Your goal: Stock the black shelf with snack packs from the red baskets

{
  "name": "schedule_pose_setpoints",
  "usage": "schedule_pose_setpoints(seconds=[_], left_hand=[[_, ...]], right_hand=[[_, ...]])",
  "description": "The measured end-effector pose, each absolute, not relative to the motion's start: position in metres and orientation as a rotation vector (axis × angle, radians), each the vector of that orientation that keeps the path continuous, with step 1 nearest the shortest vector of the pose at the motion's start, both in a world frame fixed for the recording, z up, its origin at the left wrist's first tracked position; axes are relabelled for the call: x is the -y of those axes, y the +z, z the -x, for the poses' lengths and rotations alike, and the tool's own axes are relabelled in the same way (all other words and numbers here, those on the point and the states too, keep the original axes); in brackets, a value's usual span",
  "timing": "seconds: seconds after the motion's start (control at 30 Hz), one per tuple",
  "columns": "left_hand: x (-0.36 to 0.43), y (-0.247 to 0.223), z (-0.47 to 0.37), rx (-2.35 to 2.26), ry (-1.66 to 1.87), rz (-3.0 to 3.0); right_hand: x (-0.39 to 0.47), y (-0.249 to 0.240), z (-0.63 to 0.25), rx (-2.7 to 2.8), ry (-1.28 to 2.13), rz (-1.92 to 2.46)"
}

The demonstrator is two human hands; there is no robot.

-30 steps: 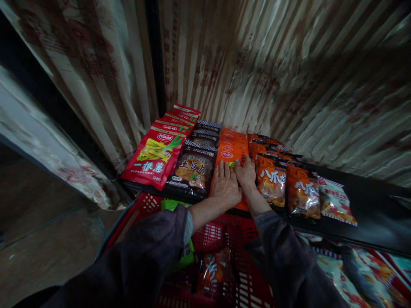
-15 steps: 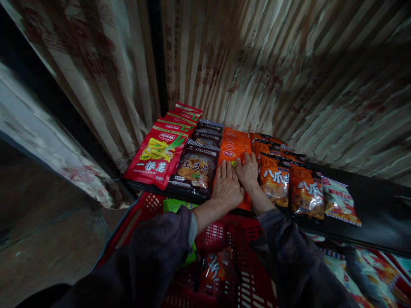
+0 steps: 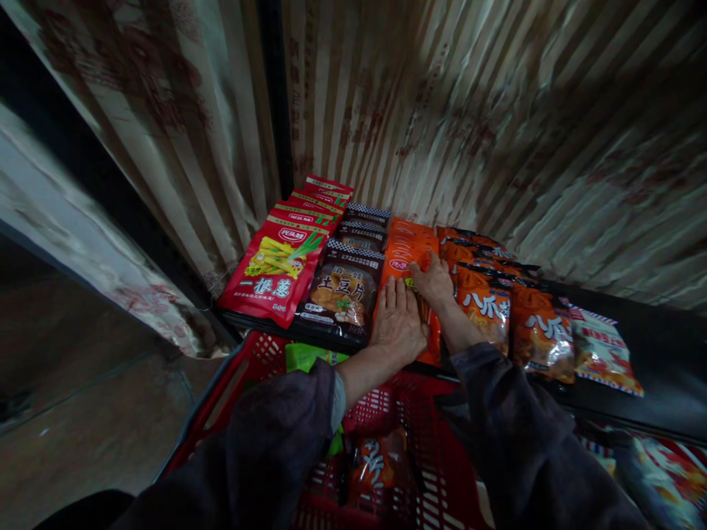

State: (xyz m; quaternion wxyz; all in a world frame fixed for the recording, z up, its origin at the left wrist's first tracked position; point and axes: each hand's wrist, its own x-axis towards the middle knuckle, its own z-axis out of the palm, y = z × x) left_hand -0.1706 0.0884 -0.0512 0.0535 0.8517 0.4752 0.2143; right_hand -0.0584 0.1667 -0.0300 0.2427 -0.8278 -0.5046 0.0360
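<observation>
Orange packets: overlapping row on a dark shelf, top edges fanned back toward 12 o'clock. Both hands on this row; clock taken from here.

Left hand at 6 o'clock, palm down on the front packet; fingers straight, nearly side by side, pressed flat. Right hand just beside it, toward 2 o'clock, fingers bent and partly spread, touching the orange film. Cannot tell whether they pinch it.

At 9 o'clock, just beside: dark potato-chip packets, checkered top bands, also overlapping. Past them, same bearing: red packets with yellow sticks and green scallion printed on the front.

At 3 to 4 o'clock: orange-brown packets with white lettering, two columns, glossy. Further along at 4: one pale packet, stripe-edged. Lower, near 5: more packets, dim and partly cut off.

At 6 o'clock, near side of shelf: red slatted basket. Inside, a glossy orange-brown bag; toward 7, a green packet, partly behind the left sleeve.

At 12: creased, printed sheeting. At 11: dark post. At 8: floor, poorly lit.
</observation>
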Motion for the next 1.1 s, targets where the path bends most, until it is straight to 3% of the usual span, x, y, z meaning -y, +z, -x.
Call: schedule_pose_setpoints(seconds=[1.1], left_hand=[[-0.089,-0.053,0.171,-1.445,0.628,-2.607]], right_hand=[[-0.179,-0.035,0.056,1.425,0.072,2.34]])
